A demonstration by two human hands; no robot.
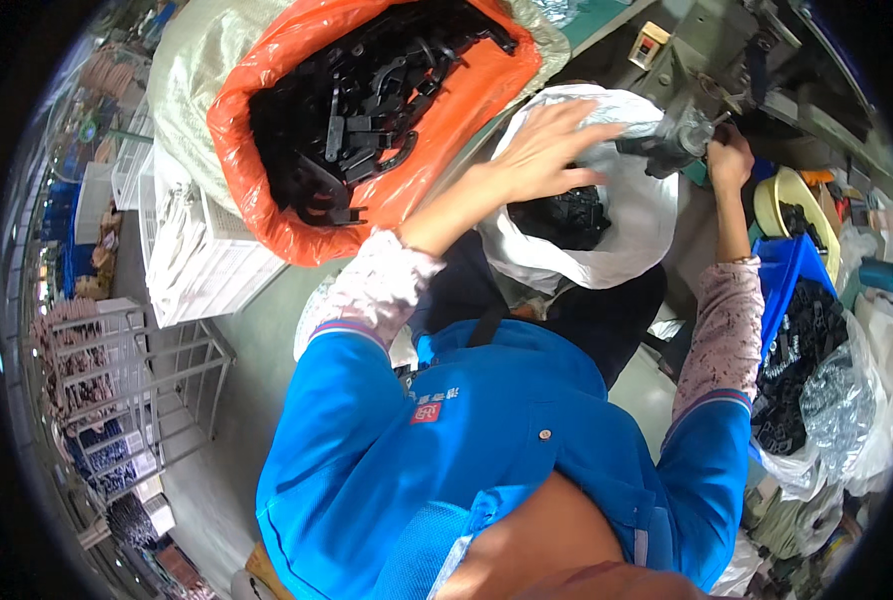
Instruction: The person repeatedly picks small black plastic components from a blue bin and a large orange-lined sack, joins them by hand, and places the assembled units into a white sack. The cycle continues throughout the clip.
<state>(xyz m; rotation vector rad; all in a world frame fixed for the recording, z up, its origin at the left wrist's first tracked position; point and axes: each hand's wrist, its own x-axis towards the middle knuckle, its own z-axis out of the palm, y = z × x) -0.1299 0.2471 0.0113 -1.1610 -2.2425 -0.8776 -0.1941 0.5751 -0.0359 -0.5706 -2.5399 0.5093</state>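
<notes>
My left hand is open, fingers spread, above the mouth of a white woven bag. Nothing shows in its grasp. Inside that bag lie black plastic parts. On the right, my right hand is closed beside the dark metal head of a machine. Its fingers curl toward the machine, and what they grip is hidden. To the left of my left hand, an orange plastic bag stands open, filled with black plastic parts of mixed bent and straight shapes.
A blue bin with black parts and clear plastic stands by my right forearm. Beyond it is a yellow container. White crates and a metal rack are at left. A small switch box sits on the machine's frame.
</notes>
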